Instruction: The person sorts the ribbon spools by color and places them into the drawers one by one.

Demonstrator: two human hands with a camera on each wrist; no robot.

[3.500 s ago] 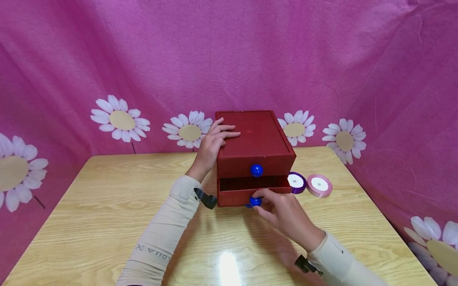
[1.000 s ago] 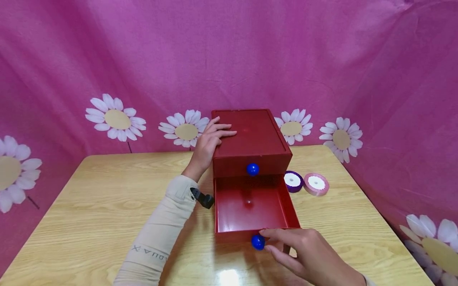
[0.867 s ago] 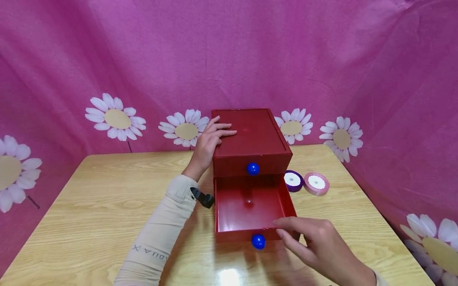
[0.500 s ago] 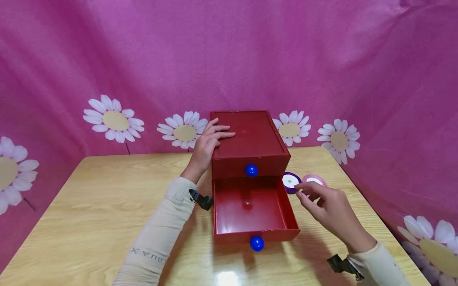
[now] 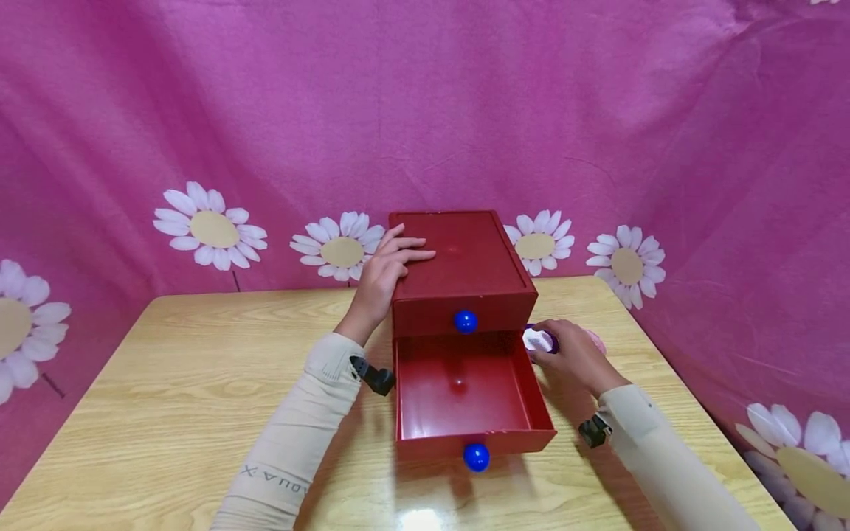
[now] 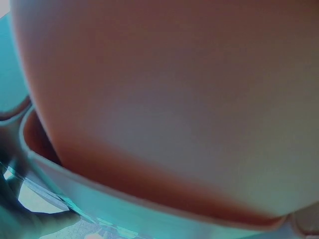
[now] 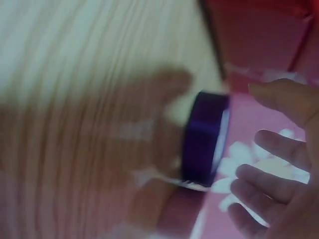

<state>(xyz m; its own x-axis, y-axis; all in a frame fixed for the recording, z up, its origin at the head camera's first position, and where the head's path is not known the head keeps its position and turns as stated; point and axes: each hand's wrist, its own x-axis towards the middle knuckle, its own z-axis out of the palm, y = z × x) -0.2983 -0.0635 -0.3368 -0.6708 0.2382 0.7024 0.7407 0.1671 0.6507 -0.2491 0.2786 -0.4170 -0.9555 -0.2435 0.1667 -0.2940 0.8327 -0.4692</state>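
A red two-drawer chest stands at the middle of the table, its lower drawer pulled out with nothing inside. Its upper drawer is closed. My left hand rests on the left edge of the chest's top, fingers straight. To the right of the chest, my right hand is at a purple ribbon spool, with thumb and fingers spread about it. In the right wrist view the purple spool shows beside my parted fingers. A pink ribbon spool is mostly hidden behind my right hand.
Blue ball knobs stick out from both drawers. The wooden table ends at a pink curtain with daisies behind and at both sides. The left wrist view is filled mostly by a blurred reddish surface.
My right hand pulled out the lower drawer by its knob, let go, and moved right and back to the purple ribbon spool. My left hand stays on the chest.
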